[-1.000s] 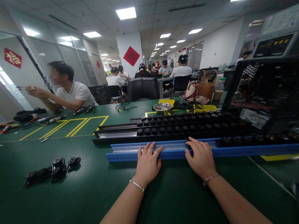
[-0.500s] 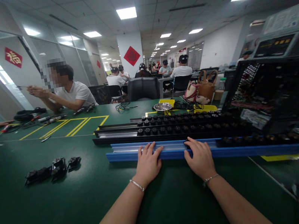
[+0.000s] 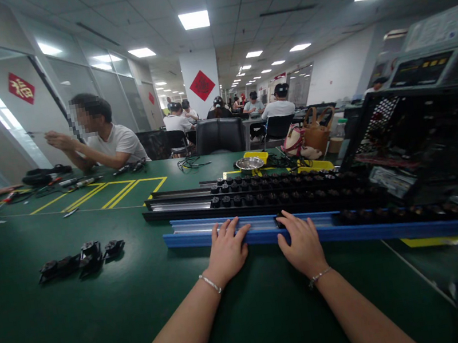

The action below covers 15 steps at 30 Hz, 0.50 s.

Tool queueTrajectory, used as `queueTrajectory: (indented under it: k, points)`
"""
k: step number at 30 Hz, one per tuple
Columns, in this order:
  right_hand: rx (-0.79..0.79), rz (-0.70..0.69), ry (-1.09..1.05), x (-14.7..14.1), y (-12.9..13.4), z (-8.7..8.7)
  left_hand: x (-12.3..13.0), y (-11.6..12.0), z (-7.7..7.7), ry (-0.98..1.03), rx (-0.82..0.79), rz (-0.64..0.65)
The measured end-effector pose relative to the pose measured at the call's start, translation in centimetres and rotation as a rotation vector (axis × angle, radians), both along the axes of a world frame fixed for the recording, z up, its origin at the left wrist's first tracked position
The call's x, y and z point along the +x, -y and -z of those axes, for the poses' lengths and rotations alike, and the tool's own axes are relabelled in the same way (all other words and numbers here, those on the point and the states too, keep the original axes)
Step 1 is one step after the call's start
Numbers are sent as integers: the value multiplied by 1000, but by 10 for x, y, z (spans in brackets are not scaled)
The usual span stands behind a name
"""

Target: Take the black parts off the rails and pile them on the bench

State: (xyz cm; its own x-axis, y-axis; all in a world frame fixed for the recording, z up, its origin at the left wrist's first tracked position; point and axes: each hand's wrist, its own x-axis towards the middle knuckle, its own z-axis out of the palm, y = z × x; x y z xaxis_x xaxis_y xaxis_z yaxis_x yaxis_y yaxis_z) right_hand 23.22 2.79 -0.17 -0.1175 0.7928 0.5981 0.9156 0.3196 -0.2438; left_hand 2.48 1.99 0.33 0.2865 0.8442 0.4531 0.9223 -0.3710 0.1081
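Note:
A long blue rail (image 3: pixel 261 238) lies across the green table in front of me. My left hand (image 3: pixel 227 250) rests on its left part, fingers spread over the channel. Farther right, my right hand (image 3: pixel 301 241) is bent over the same rail, its fingertips on a small black module (image 3: pixel 280 221) in the channel, mostly hidden by the fingers. A row of similar black modules (image 3: pixel 362 215) fills the rail's right part. More loose black modules (image 3: pixel 90 256) lie on the table at the left.
Black rails (image 3: pixel 178 207) with rows of modules lie just behind the blue one. An open computer case (image 3: pixel 429 145) stands at right. Behind are a metal dish (image 3: pixel 249 163) and yellow trays (image 3: pixel 315 165). A co-worker (image 3: pixel 105 133) sits at the far left, tools nearby.
My right hand has shifted slightly left along the blue rail, and the black module at its fingertips has moved with it. My left hand stays in place.

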Motion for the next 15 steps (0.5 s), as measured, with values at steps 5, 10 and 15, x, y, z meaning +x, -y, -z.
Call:
queueTrajectory:
  k: [5,10,15]
  points:
    - [10,-12,1,0,0,0,0,-1,1,-8,5,3]
    - [2,-31,9,-3,2,-2,0,0,2,-11,7,0]
    - [-15,-64,20,-5,3,-1,-1,0,1,-15,11,1]
